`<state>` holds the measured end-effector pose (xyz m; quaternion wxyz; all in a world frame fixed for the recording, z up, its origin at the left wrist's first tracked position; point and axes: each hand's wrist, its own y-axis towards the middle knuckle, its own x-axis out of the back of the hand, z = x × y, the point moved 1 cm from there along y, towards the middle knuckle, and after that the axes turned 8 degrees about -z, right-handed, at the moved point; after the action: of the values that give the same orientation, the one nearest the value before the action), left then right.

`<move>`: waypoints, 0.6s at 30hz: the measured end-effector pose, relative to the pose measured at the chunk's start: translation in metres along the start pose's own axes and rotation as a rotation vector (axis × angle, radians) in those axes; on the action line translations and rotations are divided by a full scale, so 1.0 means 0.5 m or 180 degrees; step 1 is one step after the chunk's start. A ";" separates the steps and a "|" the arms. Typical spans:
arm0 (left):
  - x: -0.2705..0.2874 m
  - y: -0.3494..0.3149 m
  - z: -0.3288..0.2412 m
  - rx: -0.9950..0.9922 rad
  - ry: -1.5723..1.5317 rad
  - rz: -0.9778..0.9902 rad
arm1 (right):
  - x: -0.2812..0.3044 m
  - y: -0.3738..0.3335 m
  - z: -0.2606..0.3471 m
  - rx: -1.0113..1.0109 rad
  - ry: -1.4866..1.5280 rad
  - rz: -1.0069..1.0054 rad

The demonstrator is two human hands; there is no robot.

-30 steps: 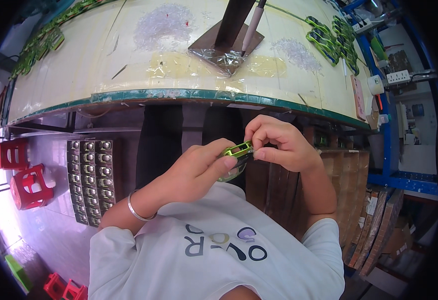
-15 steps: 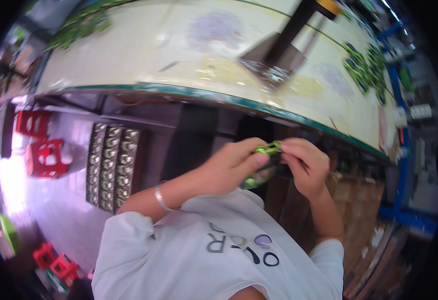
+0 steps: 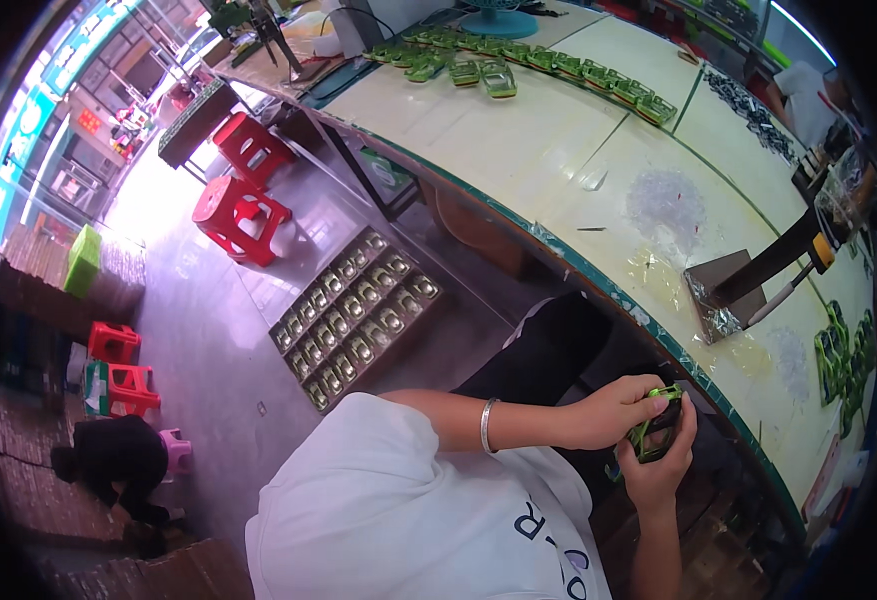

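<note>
Lettering in view: shirt front and background sign.
White shirt (image 3: 359,490) bears large dark letters (image 3: 530,526), one lilac-filled, running off the lower edge. Teal sign (image 3: 31,120), upper left, carries pale characters, too blurred to read.

I'm watching the table (image 3: 519,140) sweep across in front of the wearer and off to the right. There's the stand (image 3: 779,270) on it, near the front edge: one heap of scraps (image 3: 667,200) to its left, another (image 3: 789,360) to its right. A row of frames (image 3: 579,68) spans the table's far left part; a cluster (image 3: 844,355) lies far right. Short of the edge, I've got the held frame (image 3: 652,438) between left hand (image 3: 619,410) and right hand (image 3: 667,465). Leftward, a sectioned tray (image 3: 395,338) on the floor (image 3: 214,330), two stools (image 3: 219,208) beyond.
</note>
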<state>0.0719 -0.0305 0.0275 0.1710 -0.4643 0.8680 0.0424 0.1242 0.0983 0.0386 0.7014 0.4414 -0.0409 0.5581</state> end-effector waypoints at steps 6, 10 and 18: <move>-0.007 0.009 -0.006 0.0327 -0.0695 0.0122 | 0.021 -0.004 -0.018 -0.0537 0.0262 0.0285; -0.017 0.005 -0.030 0.0394 -0.0954 0.0174 | 0.014 -0.006 -0.023 0.0096 -0.0031 0.0067; 0.026 0.008 -0.078 -0.0420 0.0720 0.0458 | 0.025 -0.008 -0.018 0.0645 0.0058 0.0160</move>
<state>0.0522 -0.0474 0.0593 0.0377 -0.4129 0.9081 0.0589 0.1282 0.1136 0.0380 0.6393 0.5038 0.0110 0.5807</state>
